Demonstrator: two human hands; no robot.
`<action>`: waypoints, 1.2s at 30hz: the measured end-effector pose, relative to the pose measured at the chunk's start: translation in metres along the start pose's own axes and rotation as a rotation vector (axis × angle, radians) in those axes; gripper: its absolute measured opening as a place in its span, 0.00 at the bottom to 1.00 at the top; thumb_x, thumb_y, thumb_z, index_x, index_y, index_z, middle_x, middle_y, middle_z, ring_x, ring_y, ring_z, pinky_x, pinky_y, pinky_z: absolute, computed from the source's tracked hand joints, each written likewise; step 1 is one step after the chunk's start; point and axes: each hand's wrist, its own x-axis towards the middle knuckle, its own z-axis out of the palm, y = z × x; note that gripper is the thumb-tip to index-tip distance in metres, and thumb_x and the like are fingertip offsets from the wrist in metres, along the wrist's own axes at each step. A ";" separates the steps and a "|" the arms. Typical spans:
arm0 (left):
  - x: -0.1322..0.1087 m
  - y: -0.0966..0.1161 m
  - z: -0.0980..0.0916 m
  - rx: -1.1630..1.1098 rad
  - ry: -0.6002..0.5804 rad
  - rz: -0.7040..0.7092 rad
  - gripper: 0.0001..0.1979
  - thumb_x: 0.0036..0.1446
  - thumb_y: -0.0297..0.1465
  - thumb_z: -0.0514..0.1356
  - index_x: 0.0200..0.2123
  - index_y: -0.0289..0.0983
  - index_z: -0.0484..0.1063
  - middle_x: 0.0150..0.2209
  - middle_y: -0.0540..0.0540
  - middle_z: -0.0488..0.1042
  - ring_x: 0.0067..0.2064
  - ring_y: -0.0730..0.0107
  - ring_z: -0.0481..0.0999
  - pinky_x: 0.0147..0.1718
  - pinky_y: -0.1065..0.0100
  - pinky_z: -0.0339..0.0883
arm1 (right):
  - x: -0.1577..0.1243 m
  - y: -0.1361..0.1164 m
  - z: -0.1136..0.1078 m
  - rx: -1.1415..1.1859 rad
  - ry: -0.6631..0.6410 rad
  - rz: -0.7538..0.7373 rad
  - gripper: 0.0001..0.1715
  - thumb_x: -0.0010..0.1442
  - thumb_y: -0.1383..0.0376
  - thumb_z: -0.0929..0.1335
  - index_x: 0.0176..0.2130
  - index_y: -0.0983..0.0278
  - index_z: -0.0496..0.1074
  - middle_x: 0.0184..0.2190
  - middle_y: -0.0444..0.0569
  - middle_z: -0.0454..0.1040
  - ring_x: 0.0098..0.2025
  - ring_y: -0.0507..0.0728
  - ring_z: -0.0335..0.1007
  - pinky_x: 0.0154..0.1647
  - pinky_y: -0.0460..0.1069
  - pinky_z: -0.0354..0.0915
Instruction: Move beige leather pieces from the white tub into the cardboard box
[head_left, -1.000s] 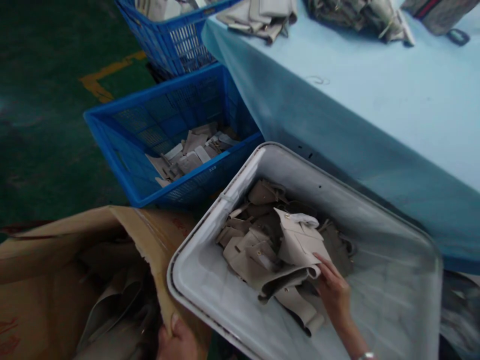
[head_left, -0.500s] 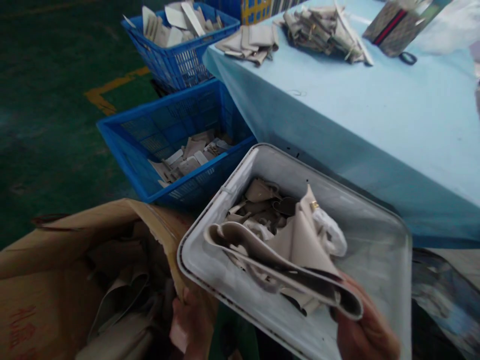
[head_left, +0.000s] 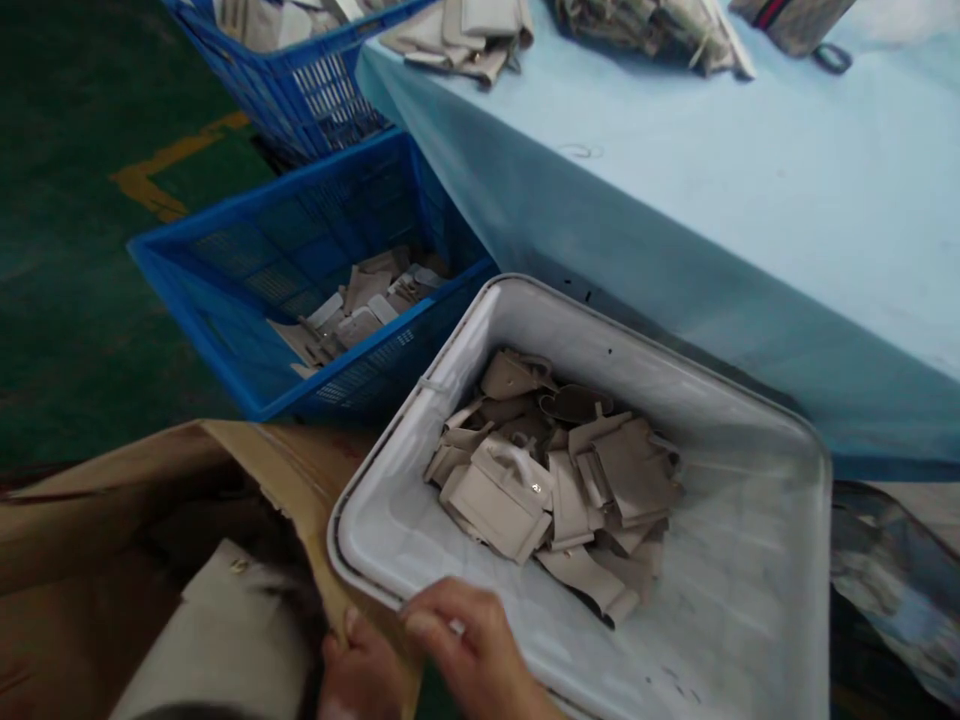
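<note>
Beige bags (head_left: 499, 500) lay in grey tub (head_left: 750, 570), table (head_left: 712, 170) behind it, green floor (head_left: 67, 340) leftward; left fingers (head_left: 351, 628) pinched carton (head_left: 289, 465), right fingers (head_left: 457, 597) curled, hold unclear.

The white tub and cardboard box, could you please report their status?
Left hand gripping edge of cardboard box. Right hand at near rim of white tub, contact unclear, hiding part. Beige piece in box; similar pieces piled in tub.

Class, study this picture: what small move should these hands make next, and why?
Probably the right hand should reach into the white tub for a beige piece: several lie heaped there, the right hand is at the tub's near side with no piece visible in it, and the left hand grips the open carton.
</note>
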 end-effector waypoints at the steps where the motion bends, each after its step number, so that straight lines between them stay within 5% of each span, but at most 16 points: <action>1: 0.001 0.001 -0.002 -0.108 -0.016 -0.132 0.46 0.72 0.36 0.18 0.31 0.26 0.72 0.14 0.50 0.68 0.17 0.67 0.69 0.30 0.62 0.74 | 0.014 0.029 -0.017 -0.071 -0.033 0.175 0.17 0.76 0.59 0.64 0.44 0.61 0.81 0.37 0.46 0.83 0.39 0.53 0.81 0.43 0.44 0.74; 3: 0.003 0.004 -0.008 -0.343 -0.091 -0.372 0.36 0.74 0.46 0.37 0.45 0.26 0.78 0.29 0.32 0.81 0.27 0.52 0.81 0.21 0.64 0.65 | 0.040 0.091 -0.055 -0.329 -0.056 0.481 0.13 0.74 0.63 0.66 0.47 0.63 0.80 0.41 0.47 0.84 0.42 0.55 0.82 0.45 0.46 0.74; 8: 0.010 0.011 -0.024 -0.561 -0.298 -0.542 0.46 0.68 0.53 0.33 0.59 0.20 0.72 0.45 0.20 0.80 0.41 0.39 0.79 0.36 0.55 0.65 | 0.083 0.214 -0.137 -0.729 -0.049 0.669 0.21 0.68 0.68 0.69 0.60 0.65 0.72 0.64 0.62 0.72 0.55 0.63 0.79 0.56 0.53 0.71; 11: 0.013 0.014 -0.023 -0.580 -0.333 -0.577 0.47 0.65 0.54 0.33 0.60 0.22 0.70 0.46 0.20 0.78 0.37 0.44 0.73 0.38 0.55 0.62 | 0.110 0.254 -0.163 -0.913 -0.127 0.666 0.26 0.66 0.66 0.72 0.62 0.62 0.70 0.71 0.64 0.61 0.59 0.65 0.76 0.55 0.54 0.70; 18: 0.014 0.014 -0.005 -0.598 -0.273 -0.643 0.43 0.63 0.55 0.38 0.56 0.25 0.72 0.36 0.33 0.71 0.29 0.58 0.57 0.35 0.57 0.58 | 0.166 0.312 -0.175 -1.060 -0.436 0.634 0.32 0.58 0.52 0.80 0.57 0.61 0.78 0.66 0.66 0.68 0.56 0.71 0.78 0.56 0.61 0.72; 22: 0.016 0.018 -0.008 -0.585 -0.257 -0.646 0.44 0.63 0.54 0.38 0.55 0.22 0.73 0.37 0.29 0.73 0.28 0.58 0.57 0.33 0.56 0.58 | 0.160 0.322 -0.180 -1.033 -0.479 0.638 0.27 0.61 0.52 0.77 0.54 0.63 0.80 0.64 0.65 0.70 0.56 0.69 0.78 0.57 0.62 0.72; 26: 0.015 0.018 -0.010 -0.599 -0.232 -0.631 0.43 0.64 0.54 0.38 0.54 0.23 0.75 0.40 0.26 0.76 0.28 0.58 0.59 0.32 0.57 0.57 | 0.124 0.304 -0.193 -0.950 -0.383 0.649 0.15 0.64 0.58 0.74 0.47 0.65 0.83 0.60 0.64 0.71 0.49 0.63 0.79 0.54 0.55 0.72; 31: 0.010 0.012 -0.005 -0.632 -0.177 -0.597 0.40 0.66 0.54 0.41 0.51 0.26 0.76 0.32 0.33 0.74 0.26 0.60 0.57 0.29 0.58 0.55 | 0.028 0.256 -0.183 -0.810 -0.212 0.576 0.13 0.70 0.62 0.67 0.40 0.65 0.79 0.55 0.59 0.70 0.51 0.56 0.76 0.55 0.47 0.70; 36: 0.006 0.011 -0.011 -0.638 -0.158 -0.573 0.36 0.67 0.52 0.42 0.50 0.28 0.76 0.31 0.34 0.74 0.26 0.58 0.61 0.29 0.58 0.56 | -0.073 0.195 -0.144 -0.616 0.132 0.428 0.20 0.71 0.57 0.64 0.29 0.61 0.75 0.42 0.56 0.71 0.41 0.62 0.74 0.45 0.55 0.73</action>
